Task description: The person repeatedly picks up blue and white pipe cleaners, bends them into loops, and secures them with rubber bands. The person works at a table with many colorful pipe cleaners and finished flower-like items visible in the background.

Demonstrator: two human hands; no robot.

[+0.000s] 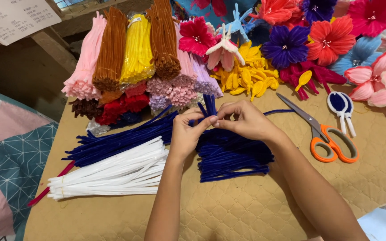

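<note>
Blue pipe cleaners [209, 107] stick up, pinched between both hands' fingers [211, 121].

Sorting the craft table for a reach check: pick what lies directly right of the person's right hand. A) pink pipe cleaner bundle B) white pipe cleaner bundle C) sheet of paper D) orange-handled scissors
D: the orange-handled scissors lie on the tan quilted mat just right of the right hand, while the white pipe cleaners lie left of the left hand.

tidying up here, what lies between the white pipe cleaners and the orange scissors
In the head view: both hands, left and right, pinching dark blue pipe cleaners over that blue pile.
</note>
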